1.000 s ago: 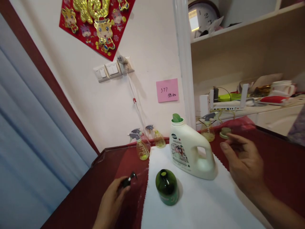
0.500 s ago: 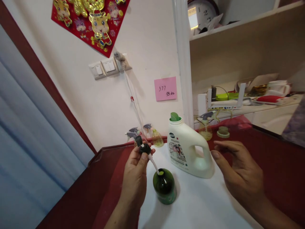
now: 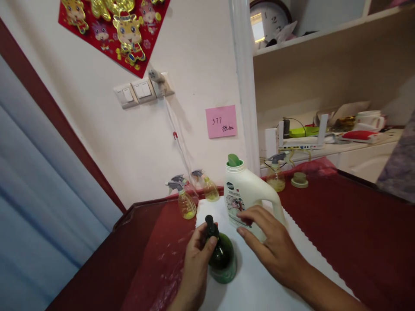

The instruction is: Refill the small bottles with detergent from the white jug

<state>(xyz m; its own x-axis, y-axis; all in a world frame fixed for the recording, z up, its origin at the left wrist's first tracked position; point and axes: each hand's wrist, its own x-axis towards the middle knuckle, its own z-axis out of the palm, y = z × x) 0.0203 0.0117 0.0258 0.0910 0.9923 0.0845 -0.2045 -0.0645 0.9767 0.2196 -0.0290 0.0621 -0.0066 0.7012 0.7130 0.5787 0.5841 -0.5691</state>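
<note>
A dark pump head is pinched between the thumb and fingers of my left hand. It sits at the mouth of a green bottle standing upright on the white sheet; the pump's tube is out of sight. My right hand is open, fingers apart and bent, to the right of the bottle. It overlaps the view of a pale green detergent jug with its mouth uncapped and a green spout inside. Whether the right hand touches the jug I cannot tell.
Spray bottles stand by the wall on the left, another spray bottle at the right. A green cap lies beside that one on the dark red table. A white cord hangs from the wall socket.
My left hand has lowered the pump head onto the green bottle's mouth, and its tube has gone from sight. My right hand has come leftward toward the bottle. The camera view has shifted slightly.
</note>
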